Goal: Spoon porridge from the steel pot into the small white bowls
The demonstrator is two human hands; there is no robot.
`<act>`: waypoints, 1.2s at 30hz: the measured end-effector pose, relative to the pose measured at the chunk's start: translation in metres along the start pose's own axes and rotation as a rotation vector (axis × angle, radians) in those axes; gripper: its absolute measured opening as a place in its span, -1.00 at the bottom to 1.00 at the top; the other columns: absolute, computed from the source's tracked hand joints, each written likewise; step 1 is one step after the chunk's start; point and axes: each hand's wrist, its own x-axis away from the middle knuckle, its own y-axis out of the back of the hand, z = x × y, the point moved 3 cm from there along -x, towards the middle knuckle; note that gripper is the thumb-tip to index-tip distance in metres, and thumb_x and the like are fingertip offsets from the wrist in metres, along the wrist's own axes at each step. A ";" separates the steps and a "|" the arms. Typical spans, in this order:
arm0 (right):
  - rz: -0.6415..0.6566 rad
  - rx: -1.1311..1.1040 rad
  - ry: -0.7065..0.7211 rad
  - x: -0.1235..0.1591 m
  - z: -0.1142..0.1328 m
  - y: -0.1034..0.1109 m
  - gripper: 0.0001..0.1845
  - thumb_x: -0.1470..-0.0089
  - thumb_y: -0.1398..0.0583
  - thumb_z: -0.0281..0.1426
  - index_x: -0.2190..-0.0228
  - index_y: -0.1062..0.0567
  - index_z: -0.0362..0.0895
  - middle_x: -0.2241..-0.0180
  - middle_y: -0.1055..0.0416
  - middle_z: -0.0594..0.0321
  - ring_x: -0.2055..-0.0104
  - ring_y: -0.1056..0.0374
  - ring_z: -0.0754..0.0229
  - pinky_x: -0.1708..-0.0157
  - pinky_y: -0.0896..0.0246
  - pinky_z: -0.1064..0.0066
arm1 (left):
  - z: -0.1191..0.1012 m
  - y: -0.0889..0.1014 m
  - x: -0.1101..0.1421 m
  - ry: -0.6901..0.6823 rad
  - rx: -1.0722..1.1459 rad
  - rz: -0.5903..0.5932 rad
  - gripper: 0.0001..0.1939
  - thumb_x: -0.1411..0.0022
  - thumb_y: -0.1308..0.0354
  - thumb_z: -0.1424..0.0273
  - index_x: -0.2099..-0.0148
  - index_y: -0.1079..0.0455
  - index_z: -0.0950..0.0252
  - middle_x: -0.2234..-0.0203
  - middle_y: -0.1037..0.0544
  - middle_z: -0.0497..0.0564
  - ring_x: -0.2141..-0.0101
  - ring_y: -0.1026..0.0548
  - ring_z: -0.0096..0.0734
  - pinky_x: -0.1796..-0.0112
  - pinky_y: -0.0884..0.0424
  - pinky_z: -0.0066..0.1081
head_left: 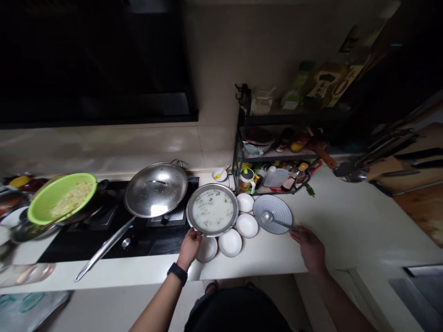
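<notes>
Ladle (267, 216): head in the patterned bowl (278, 207), long axis slanting right and slightly toward the counter (346, 226) front edge, right hand (311, 249) grasping the handle end. Soup basin (236, 210) sits left of it; left hand (189, 249) grips the near-left rim (nearer hand). Four white bowls (230, 243) crowd its right and front sides. Rack (270, 121) limits the back; more counter surface lies right.
</notes>
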 end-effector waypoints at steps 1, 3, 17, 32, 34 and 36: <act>-0.038 -0.072 -0.025 0.002 0.001 -0.001 -0.52 0.13 -0.42 -0.02 0.35 -0.54 -0.15 0.45 -0.61 0.16 0.38 -0.61 -0.01 0.28 -0.58 0.15 | 0.001 0.000 0.000 -0.003 -0.004 -0.007 -0.79 -0.28 -0.06 0.43 0.20 -0.53 0.29 -0.10 -0.57 0.20 -0.32 -0.29 -0.15 -0.21 -0.25 -0.29; -0.073 -0.188 -0.063 0.004 0.005 -0.005 -0.56 0.19 -0.46 -0.08 0.42 -0.51 -0.13 0.48 -0.58 0.20 0.44 -0.59 0.00 0.33 -0.60 0.15 | 0.002 -0.001 -0.001 -0.009 -0.008 -0.014 -0.79 -0.28 -0.06 0.44 0.20 -0.53 0.31 -0.11 -0.55 0.23 -0.31 -0.30 -0.13 -0.21 -0.25 -0.29; 0.282 -0.050 0.035 0.051 0.055 -0.140 -0.46 -0.03 -0.34 0.06 0.23 -0.55 -0.17 0.40 -0.62 0.07 0.34 -0.62 -0.04 0.24 -0.56 0.11 | 0.003 -0.001 0.002 -0.031 0.056 0.030 -0.80 -0.25 -0.08 0.50 0.20 -0.54 0.31 -0.17 -0.50 0.23 -0.35 -0.23 -0.15 -0.23 -0.22 -0.31; 0.349 0.595 0.706 0.034 0.087 -0.100 -0.62 -0.30 -0.06 -0.16 0.18 -0.63 -0.02 0.11 -0.61 0.08 0.02 -0.52 -0.03 -0.09 -0.39 0.08 | 0.009 0.001 -0.001 -0.008 0.067 0.053 -0.84 -0.22 -0.13 0.49 0.23 -0.54 0.32 -0.20 -0.47 0.29 -0.36 -0.22 -0.11 -0.25 -0.20 -0.25; 0.244 0.594 0.617 0.012 0.081 -0.075 -0.60 -0.27 -0.06 -0.12 0.17 -0.61 -0.06 0.16 -0.61 0.06 0.11 -0.54 -0.03 -0.04 -0.42 0.07 | 0.009 0.000 0.000 -0.020 0.065 0.050 -0.83 -0.24 -0.11 0.48 0.21 -0.54 0.32 -0.18 -0.50 0.27 -0.37 -0.19 -0.15 -0.26 -0.19 -0.27; 0.195 0.586 0.540 -0.003 0.070 -0.055 -0.57 -0.24 -0.08 -0.09 0.15 -0.60 -0.08 0.20 -0.62 0.06 0.19 -0.56 -0.01 0.05 -0.45 0.08 | 0.010 -0.001 0.000 -0.018 0.060 0.047 -0.81 -0.25 -0.09 0.46 0.20 -0.54 0.32 -0.15 -0.52 0.26 -0.38 -0.18 -0.17 -0.26 -0.19 -0.29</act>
